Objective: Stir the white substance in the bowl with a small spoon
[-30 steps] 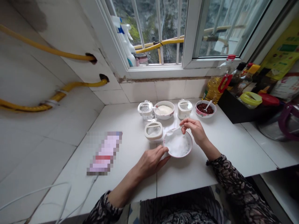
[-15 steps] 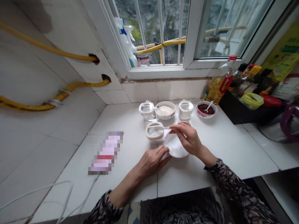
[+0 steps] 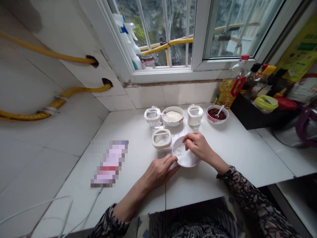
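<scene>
A round bowl (image 3: 189, 160) of white granules stands on the counter in front of me. My left hand (image 3: 160, 168) grips its left rim between thumb and fingers. My right hand (image 3: 198, 144) is closed on a white spoon (image 3: 182, 148), whose tip is down in the granules; the fingers hide much of its handle. Just behind the bowl to the left is a square cream-rimmed jar (image 3: 161, 138) with white contents. Farther back are a clear jar (image 3: 153, 116), a bowl of off-white powder (image 3: 173, 116) with a spoon, another clear jar (image 3: 195, 115) and a bowl of dark red beans (image 3: 218, 114) with a white spoon.
A blurred-out pinkish phone-like object (image 3: 110, 163) with a white cable lies on the left. Back right, an oil bottle (image 3: 229, 86) stands beside a black box (image 3: 250, 114) of condiment bottles. A pot with a purple handle (image 3: 305, 127) is at the far right.
My right hand has brought the spoon from over the cream-rimmed jar down into the bowl of white granules. My left hand stays on the bowl's rim. The view has shifted slightly.
</scene>
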Demonstrator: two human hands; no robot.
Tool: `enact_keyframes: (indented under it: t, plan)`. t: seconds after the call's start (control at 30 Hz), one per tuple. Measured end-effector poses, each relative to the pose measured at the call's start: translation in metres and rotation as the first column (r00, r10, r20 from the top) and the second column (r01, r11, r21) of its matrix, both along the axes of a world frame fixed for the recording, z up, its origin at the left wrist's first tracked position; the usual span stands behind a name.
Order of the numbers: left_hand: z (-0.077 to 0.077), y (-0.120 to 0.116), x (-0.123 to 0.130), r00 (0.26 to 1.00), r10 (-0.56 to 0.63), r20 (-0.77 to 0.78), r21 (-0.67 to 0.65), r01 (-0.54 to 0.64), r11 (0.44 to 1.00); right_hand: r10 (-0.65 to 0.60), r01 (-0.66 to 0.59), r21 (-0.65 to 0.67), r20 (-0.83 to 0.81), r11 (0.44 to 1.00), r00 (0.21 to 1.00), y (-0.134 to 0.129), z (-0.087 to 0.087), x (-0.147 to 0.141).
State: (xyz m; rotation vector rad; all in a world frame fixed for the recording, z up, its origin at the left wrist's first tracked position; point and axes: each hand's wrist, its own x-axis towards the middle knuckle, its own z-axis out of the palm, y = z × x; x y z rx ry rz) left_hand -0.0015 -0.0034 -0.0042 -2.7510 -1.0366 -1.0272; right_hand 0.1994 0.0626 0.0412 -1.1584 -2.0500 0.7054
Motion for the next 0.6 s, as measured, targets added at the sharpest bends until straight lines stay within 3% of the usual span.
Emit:
enact_keyframes:
  t: [0.3, 0.6]
  plan:
    - [0.001, 0.000, 0.000, 1.000, 0.002, -0.005, 0.024, -0.002, 1.000, -0.122, 0.013, -0.303, -0.343, 0.953, 0.931, 0.004, 0.007, 0.008]
    - [-0.002, 0.001, -0.001, 1.000, -0.003, -0.015, 0.003, 0.003, 1.000, -0.189, -0.039, -0.431, -0.473, 0.902, 0.860, 0.011, 0.010, 0.011]
